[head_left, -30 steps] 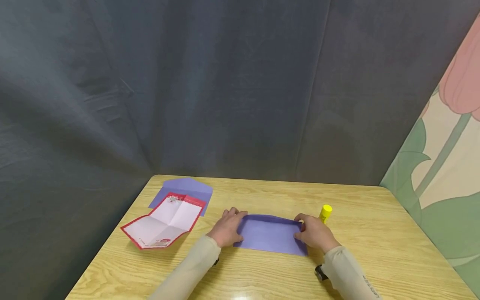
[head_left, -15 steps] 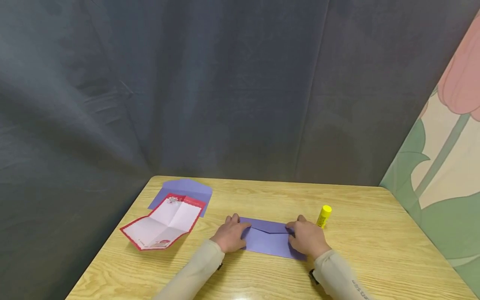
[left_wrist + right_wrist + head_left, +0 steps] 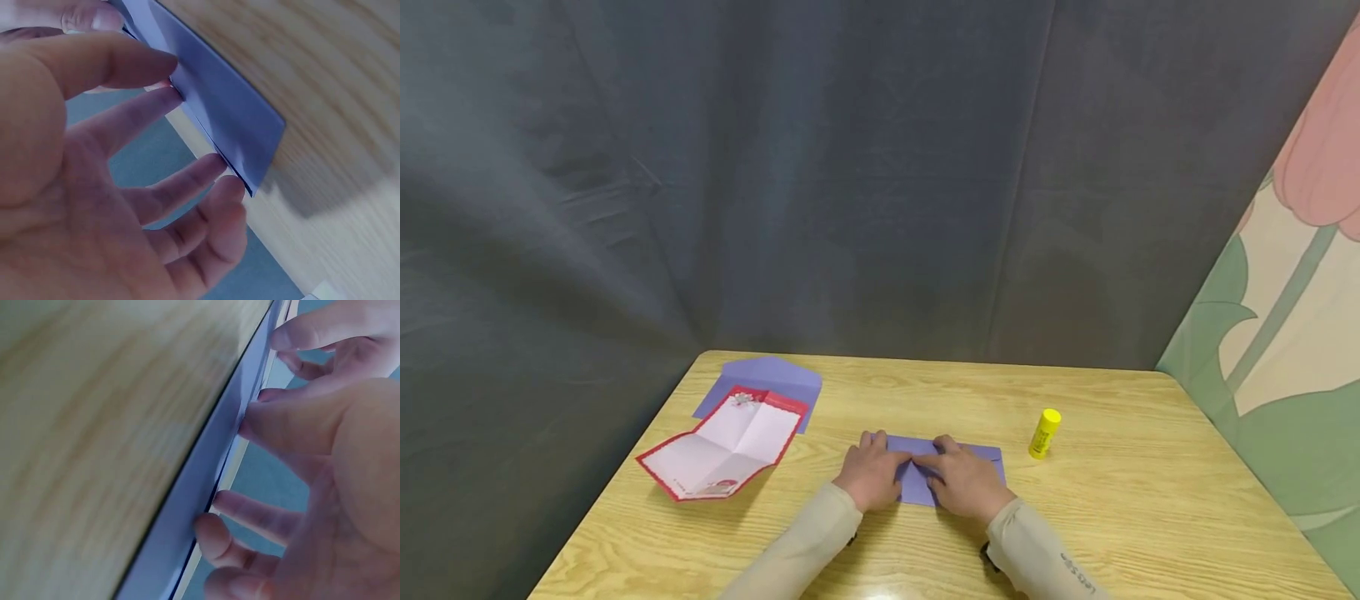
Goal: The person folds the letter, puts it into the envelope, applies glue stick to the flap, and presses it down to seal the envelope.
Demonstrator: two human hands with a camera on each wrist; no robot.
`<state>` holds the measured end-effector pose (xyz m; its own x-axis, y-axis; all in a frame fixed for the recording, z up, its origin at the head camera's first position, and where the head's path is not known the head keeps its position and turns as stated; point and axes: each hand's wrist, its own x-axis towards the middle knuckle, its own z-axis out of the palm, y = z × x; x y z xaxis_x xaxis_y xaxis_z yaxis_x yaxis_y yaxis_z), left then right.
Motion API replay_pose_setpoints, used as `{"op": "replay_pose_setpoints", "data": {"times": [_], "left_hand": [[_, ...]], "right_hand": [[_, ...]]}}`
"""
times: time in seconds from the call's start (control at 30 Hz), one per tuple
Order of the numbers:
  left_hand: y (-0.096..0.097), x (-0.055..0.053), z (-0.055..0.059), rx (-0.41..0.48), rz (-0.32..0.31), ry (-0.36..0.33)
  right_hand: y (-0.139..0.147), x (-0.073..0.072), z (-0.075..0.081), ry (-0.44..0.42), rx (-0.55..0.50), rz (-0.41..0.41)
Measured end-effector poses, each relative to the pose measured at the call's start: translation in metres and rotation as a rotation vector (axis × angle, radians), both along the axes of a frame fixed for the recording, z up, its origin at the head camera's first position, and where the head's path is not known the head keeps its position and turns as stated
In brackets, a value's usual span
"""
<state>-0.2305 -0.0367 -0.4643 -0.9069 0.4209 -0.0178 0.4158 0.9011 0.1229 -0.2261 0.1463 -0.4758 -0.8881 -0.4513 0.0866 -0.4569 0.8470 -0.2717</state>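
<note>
A purple envelope (image 3: 917, 492) lies on the wooden table, its flap folded down toward the person. My left hand (image 3: 871, 473) rests on its left part, fingers extended along the upper edge and thumb on the near face. Over the middle, my right hand (image 3: 967, 481) presses the flap, its index fingertip almost meeting the left one. Seen from the left wrist, several fingertips touch the fold of the envelope (image 3: 231, 112). The right wrist view shows the thumb and fingers along the same edge of the envelope (image 3: 212, 450). Both hands cover much of the flap.
A yellow glue stick (image 3: 1045, 433) stands upright to the right of the envelope. At the left, a creased white sheet with a red border (image 3: 722, 450) overlaps a second purple envelope (image 3: 775, 372), whose flap is unfolded. A dark curtain (image 3: 880, 208) hangs behind the table.
The envelope's flap has gone from raised to folded down. Both hands have slid from the ends toward the middle, the right one farther, leaving the glue stick in full view.
</note>
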Motion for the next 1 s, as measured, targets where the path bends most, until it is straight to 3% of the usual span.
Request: {"op": "replay_pose_setpoints", "data": {"times": [0.2,0.6,1.0], "left_hand": [[-0.005,-0.004,-0.002,0.023,0.032,-0.031],[-0.021,-0.008,-0.002,0.079,0.059,-0.029],[-0.025,-0.012,-0.002,0.111,0.069,-0.036]], "right_hand": [[0.012,-0.001,0.002,-0.039,-0.03,0.011],[0.048,0.005,0.002,-0.027,0.015,-0.122],[0.079,0.006,0.004,-0.005,0.066,-0.192]]}}
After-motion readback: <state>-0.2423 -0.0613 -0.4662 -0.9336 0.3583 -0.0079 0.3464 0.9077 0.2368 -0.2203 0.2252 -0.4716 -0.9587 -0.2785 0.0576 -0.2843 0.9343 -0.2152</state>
